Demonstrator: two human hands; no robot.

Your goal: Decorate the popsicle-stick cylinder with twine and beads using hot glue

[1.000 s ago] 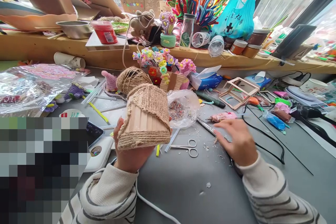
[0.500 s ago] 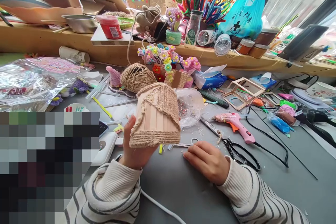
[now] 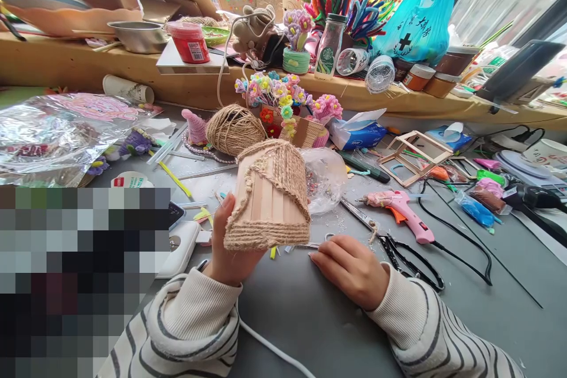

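My left hand (image 3: 233,261) is wrapped round a craft stick holder (image 3: 269,198), lifted above the table and tilted towards me. Jute cord runs in rows along its lower edge and over its upper right side, and a braided strand crosses the bare wooden sticks. Most of my left fingers are hidden behind and beneath it. My right hand (image 3: 354,269) rests on the grey table, palm down, fingers loosely stretched and close together. By its fingertips lie small scissors (image 3: 328,237), partly covered by the hand; whether they touch is unclear.
Large scissors (image 3: 410,260) and a pink glue gun (image 3: 410,215) with a black cable lie to the right. Behind the holder are a clear bag of beads (image 3: 328,180), a jute ball (image 3: 235,130) and fuzzy flowers (image 3: 279,94). A white power bank (image 3: 181,248) sits left.
The view has shifted slightly, so most things appear a little to the right. Both hands keep their pose, the left still holding the craft stick holder.
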